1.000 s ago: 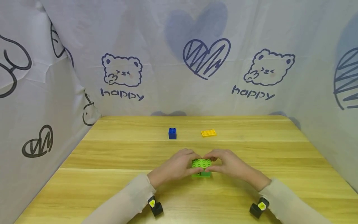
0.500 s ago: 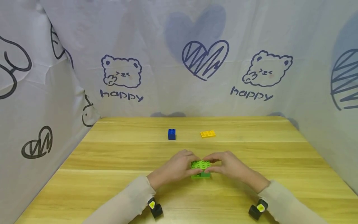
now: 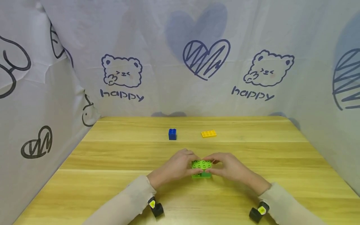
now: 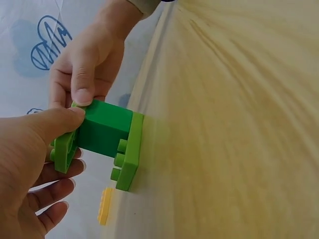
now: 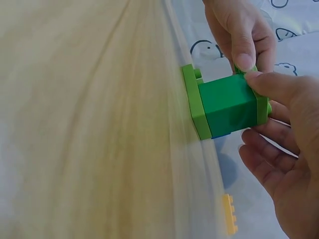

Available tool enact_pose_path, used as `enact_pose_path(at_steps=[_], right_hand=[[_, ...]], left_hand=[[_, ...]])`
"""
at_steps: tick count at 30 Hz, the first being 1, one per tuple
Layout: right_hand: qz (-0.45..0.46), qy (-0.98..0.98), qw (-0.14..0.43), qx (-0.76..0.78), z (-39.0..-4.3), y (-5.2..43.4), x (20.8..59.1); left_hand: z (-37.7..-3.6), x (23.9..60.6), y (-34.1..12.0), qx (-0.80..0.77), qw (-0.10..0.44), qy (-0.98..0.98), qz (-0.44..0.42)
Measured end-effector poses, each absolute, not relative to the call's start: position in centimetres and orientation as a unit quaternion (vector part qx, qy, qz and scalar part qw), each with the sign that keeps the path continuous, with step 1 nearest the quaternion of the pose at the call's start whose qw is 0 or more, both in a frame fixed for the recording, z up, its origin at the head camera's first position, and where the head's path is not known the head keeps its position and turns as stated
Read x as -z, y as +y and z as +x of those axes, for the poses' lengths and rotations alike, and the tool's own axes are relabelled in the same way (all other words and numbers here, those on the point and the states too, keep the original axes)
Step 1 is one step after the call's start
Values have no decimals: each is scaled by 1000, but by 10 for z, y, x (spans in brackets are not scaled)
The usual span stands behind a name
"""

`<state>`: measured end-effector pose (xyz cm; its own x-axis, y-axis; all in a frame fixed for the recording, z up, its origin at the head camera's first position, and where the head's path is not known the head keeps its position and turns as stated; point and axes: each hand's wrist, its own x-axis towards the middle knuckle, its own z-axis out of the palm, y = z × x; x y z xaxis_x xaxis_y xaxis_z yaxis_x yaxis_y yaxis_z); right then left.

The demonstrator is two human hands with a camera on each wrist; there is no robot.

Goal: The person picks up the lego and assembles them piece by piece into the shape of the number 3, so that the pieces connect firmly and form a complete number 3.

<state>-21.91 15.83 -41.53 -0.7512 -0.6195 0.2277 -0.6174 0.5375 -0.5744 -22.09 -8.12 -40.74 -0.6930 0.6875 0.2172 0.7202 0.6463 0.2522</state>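
Both hands meeting at six o'clock on the wooden table (image 3: 112, 156): left hand (image 3: 172, 168) and right hand (image 3: 232, 168) pinching a green brick stack (image 3: 201, 168), thumbs pressing its top plate. Seemingly mid-press, seating that plate. Next: firm, even downward pressure. Blue brick (image 3: 172, 134) at eleven o'clock, yellow plate (image 3: 208, 133) at one.
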Motion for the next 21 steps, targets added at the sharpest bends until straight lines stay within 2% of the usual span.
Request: enact_pose_path(at_steps=[11,21], right_hand=[[-359,891,-11,278,-219,164,413],[-381,895,-45,227,-220,163,415]], left_hand=[[-223,403,-84,154,44,-903,-398],[-225,401,-87,151,20,-905,-398]])
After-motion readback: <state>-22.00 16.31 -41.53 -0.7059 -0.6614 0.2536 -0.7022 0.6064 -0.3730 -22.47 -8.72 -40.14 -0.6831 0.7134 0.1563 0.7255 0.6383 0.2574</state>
